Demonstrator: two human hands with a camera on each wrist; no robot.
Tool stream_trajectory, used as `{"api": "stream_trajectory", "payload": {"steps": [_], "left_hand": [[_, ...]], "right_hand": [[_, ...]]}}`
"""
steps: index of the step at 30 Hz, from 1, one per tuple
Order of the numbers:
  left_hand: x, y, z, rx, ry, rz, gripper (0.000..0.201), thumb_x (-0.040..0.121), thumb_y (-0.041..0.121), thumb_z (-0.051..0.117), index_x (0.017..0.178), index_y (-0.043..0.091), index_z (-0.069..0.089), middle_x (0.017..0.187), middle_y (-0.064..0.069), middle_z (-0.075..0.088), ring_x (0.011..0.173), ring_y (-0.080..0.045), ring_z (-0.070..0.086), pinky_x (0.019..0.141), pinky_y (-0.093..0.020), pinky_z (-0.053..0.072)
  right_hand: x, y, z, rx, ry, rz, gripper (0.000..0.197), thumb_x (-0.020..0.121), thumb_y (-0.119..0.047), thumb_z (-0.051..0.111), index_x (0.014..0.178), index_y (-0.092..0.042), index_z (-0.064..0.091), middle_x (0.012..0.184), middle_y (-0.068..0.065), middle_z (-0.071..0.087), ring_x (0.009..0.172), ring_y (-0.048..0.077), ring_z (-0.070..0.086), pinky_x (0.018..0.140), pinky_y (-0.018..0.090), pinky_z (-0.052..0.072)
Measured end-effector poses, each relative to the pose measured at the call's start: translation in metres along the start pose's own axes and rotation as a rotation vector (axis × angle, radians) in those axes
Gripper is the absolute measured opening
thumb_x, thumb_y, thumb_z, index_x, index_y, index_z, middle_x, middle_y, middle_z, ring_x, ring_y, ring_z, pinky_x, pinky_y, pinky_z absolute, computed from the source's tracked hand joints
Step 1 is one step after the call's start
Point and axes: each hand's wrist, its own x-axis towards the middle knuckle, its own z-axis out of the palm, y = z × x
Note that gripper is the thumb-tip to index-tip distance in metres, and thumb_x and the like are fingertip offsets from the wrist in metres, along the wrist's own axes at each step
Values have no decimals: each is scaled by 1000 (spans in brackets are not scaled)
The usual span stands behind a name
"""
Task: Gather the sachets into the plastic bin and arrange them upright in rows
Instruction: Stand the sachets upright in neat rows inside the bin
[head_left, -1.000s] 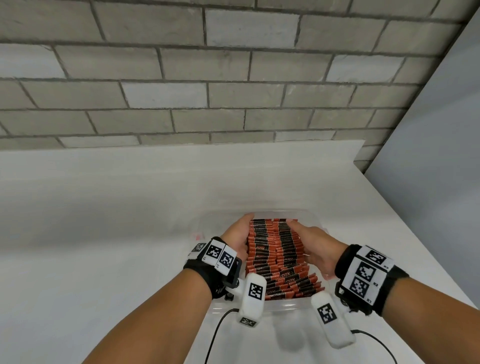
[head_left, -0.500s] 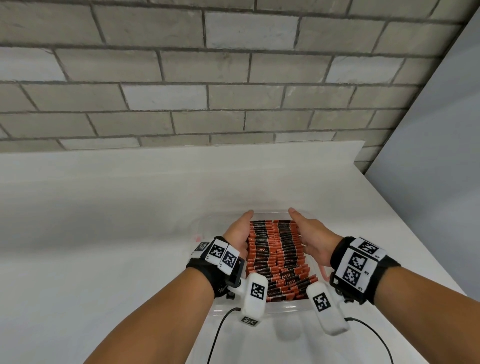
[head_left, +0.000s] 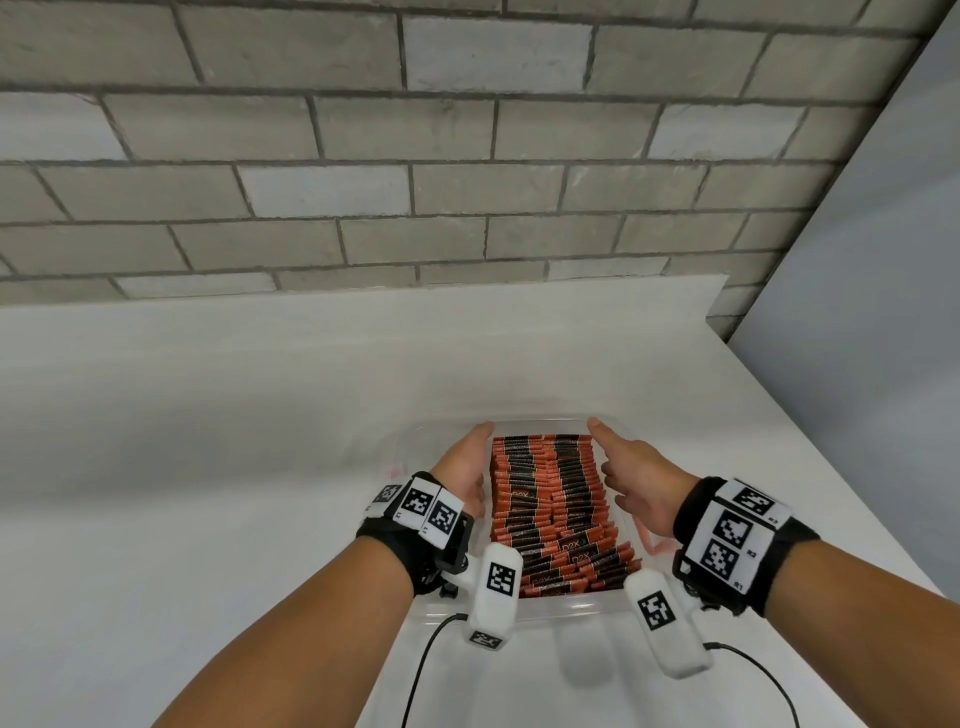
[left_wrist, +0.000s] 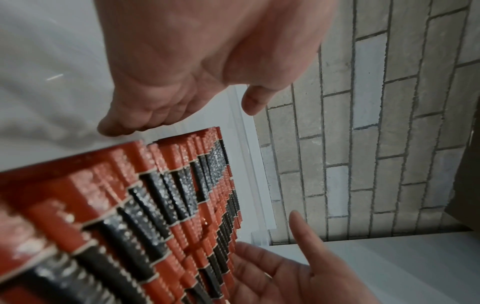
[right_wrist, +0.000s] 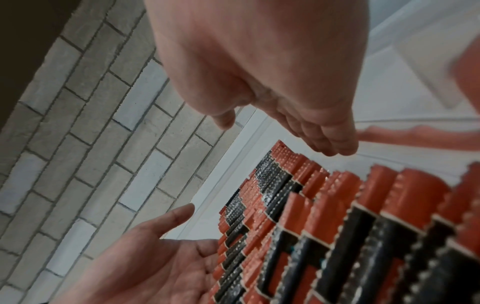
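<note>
Several red-and-black sachets stand upright in tight rows inside the clear plastic bin at the near middle of the table; a few at the near end lean over. My left hand lies flat along the left side of the rows, fingers straight. My right hand flanks the right side, fingers straight and slightly spread, index tip near the bin's far wall. In the left wrist view the left hand hovers at the edge of the sachets. The right wrist view shows the right hand over the sachets.
The bin sits on a white table against a grey brick wall. A grey panel runs along the table's right edge. Cables hang from the wrist cameras near the table's front.
Both hands have slid forward along the sides of the rows toward the bin's far wall, and their fingers have straightened. The right hand has eased a little off the sachets.
</note>
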Motion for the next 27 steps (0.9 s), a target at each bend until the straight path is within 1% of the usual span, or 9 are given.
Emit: {"api": "stream_trajectory", "payload": {"steps": [4, 6, 8, 12, 13, 15, 18, 22, 27], "left_hand": [[2, -3, -3, -30, -10, -49, 71, 97, 50, 39, 150, 7, 16, 155, -24, 13, 144, -37, 13, 116, -48, 14], [2, -4, -2, -19, -28, -70, 42, 98, 43, 40, 121, 9, 47, 130, -25, 45, 127, -38, 42, 103, -46, 33], [-2, -6, 3, 8, -84, -66, 34, 97, 40, 43, 86, 9, 52, 105, -22, 57, 98, -33, 57, 82, -43, 45], [-4, -8, 5, 30, -70, -65, 38, 98, 40, 43, 82, 7, 52, 95, -16, 61, 88, -29, 59, 72, -38, 47], [-5, -7, 4, 22, -54, -66, 35, 98, 40, 42, 84, 10, 52, 97, -15, 59, 91, -30, 57, 79, -39, 45], [-7, -5, -1, 34, -52, -70, 41, 99, 45, 39, 118, 9, 50, 125, -16, 51, 116, -34, 49, 100, -45, 36], [-3, -4, -9, 23, -46, -96, 79, 97, 50, 39, 151, 5, 4, 157, -24, 6, 144, -41, 10, 115, -55, 8], [-5, -5, -12, -38, -41, -112, 84, 94, 51, 43, 152, 7, -1, 157, -24, 1, 142, -47, 6, 112, -61, 9], [-10, -6, -9, -17, -56, -91, 80, 94, 48, 46, 151, 7, 7, 156, -25, 9, 137, -51, 21, 105, -65, 22]], "right_hand": [[-2, 7, -1, -42, -20, 54, 80, 90, -65, 39, 147, -10, 27, 150, 13, 35, 138, 28, 32, 113, 40, 25], [-2, 11, 1, -59, -32, 74, 78, 89, -67, 40, 144, -12, 32, 142, 11, 47, 133, 27, 40, 113, 40, 28], [-5, 13, 3, -46, -41, 68, 73, 91, -62, 40, 144, -13, 30, 121, 7, 60, 122, 25, 50, 110, 39, 33], [-13, 12, 6, -53, -57, 56, 50, 95, -54, 41, 125, -14, 41, 106, 5, 63, 114, 25, 55, 107, 40, 38], [-17, 11, 5, -73, -67, 43, 42, 95, -54, 42, 109, -14, 45, 112, 6, 64, 116, 25, 55, 108, 40, 37], [-23, 12, 0, -238, -75, -41, 47, 95, -51, 45, 116, -9, 49, 127, 4, 57, 118, 22, 53, 100, 32, 42], [-33, 14, -9, -701, -35, -395, 25, 94, -30, 56, 118, -22, 54, 114, -3, 55, 80, 6, 54, 58, 6, 40], [-33, 22, -10, -1187, -82, -596, 14, 92, -23, 60, 105, -24, 66, 90, -13, 53, 90, 7, 47, 81, 16, 28], [-29, 23, -6, -1246, -96, -615, 13, 92, -16, 58, 96, -17, 70, 94, -4, 65, 84, 11, 56, 87, 29, 47]]}}
